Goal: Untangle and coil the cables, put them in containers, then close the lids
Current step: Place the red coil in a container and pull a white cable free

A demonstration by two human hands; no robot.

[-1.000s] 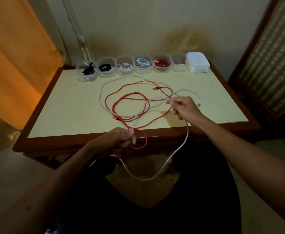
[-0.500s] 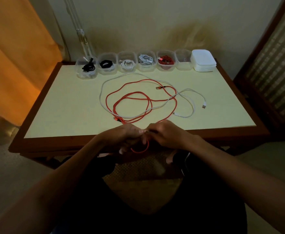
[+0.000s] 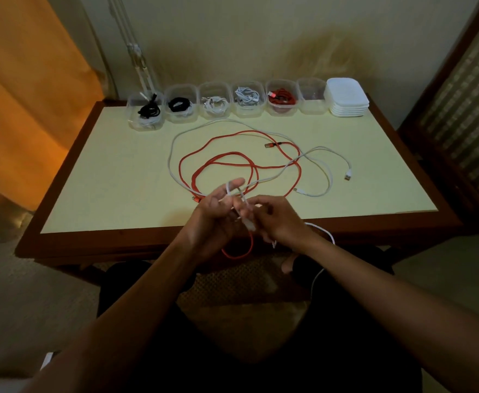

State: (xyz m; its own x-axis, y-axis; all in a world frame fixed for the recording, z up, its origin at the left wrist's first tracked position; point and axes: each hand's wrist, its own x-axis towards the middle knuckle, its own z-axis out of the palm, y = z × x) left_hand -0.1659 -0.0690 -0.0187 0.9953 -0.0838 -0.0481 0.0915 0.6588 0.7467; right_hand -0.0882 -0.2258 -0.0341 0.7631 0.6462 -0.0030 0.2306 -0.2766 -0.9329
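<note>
A long white cable (image 3: 330, 180) and a red cable (image 3: 300, 173) lie tangled in loose loops on the pale tabletop (image 3: 105, 180). My left hand (image 3: 215, 214) is raised over the near edge with fingers spread, a turn of the white cable looped round them. Just to its right, my right hand (image 3: 279, 219) pinches the same white cable. A white strand trails past my right wrist down to my lap. One red loop hangs over the table's front edge below my hands.
Several clear containers stand in a row at the back edge, most holding coiled cables: black (image 3: 178, 104), white (image 3: 247, 97), red (image 3: 281, 97). The rightmost one (image 3: 312, 96) looks empty. A stack of white lids (image 3: 347, 97) sits at its right. An orange curtain hangs left.
My right hand let go of the cable out on the table and came back to my left hand. Both hands then rose slightly, and a white loop now sits round my left fingers.
</note>
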